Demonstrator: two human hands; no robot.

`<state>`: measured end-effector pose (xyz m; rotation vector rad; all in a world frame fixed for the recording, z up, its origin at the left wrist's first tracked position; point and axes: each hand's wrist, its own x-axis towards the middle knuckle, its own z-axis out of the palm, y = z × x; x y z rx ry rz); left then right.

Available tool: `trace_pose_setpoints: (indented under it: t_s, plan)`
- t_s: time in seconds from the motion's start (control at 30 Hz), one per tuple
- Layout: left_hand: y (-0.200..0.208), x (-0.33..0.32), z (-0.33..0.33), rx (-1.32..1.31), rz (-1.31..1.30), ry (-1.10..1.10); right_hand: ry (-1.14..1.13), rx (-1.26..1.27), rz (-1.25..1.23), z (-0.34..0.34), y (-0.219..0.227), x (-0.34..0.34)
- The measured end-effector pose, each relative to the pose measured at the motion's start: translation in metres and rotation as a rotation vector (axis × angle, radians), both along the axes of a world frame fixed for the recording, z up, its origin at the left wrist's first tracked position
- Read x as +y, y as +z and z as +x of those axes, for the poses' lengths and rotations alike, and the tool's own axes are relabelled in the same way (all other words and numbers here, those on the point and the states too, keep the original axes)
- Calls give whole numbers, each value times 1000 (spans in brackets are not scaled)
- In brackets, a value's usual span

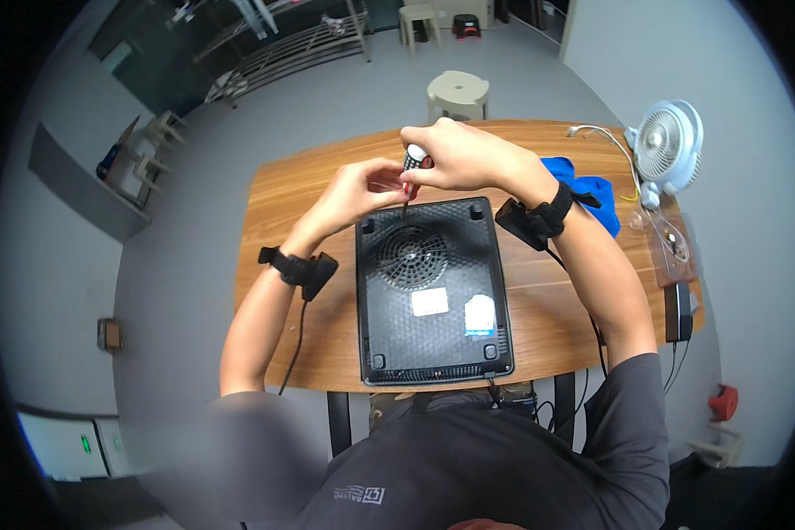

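— Wrapped tight round the red-and-black handle of a screwdriver (413,166) is the right hand (461,157), fist closed on it from above; the thin shaft drops straight down to the far edge of the black appliance (431,291).

— And the left hand (367,187)?

— Fingers pinched together low on the same screwdriver, just where handle meets shaft. How much of the tool it actually clasps I cannot tell — the right fist covers most of the handle, and the tip is too small to make out against the black casing.

— Where does the appliance lie?

— Upside down on the wooden table (309,190), in the middle, its round vent grille and two pale labels facing up, its near edge at the table's front. A blue cloth (592,190) is half hidden behind the right wrist, and a small white fan (670,141) stands at the far right corner
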<state>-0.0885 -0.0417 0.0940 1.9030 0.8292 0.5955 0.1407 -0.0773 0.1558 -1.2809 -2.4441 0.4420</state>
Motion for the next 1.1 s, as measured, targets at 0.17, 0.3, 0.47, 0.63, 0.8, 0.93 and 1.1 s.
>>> trace_pose_setpoints:
  t_s: [0.17,0.3,0.47,0.63,0.8,0.93,1.1]
  plan:
    - [-21,-25,-113,261,65,196,170,97,21,-52,-13,7]
    - [-41,-66,-182,438,26,209,268,54,-10,-104,-16,5]
    - [-69,-98,-226,569,-6,193,393,44,4,-163,-35,2]
    - [-93,-114,-249,653,73,124,434,47,-50,-200,-50,-2]
    - [-110,-122,-252,595,133,178,417,40,-86,-210,-52,-10]
    - [-106,-124,-244,631,170,159,383,46,-110,-203,-51,-10]
    - [-109,-119,-240,604,196,126,357,75,-96,-187,-58,-3]
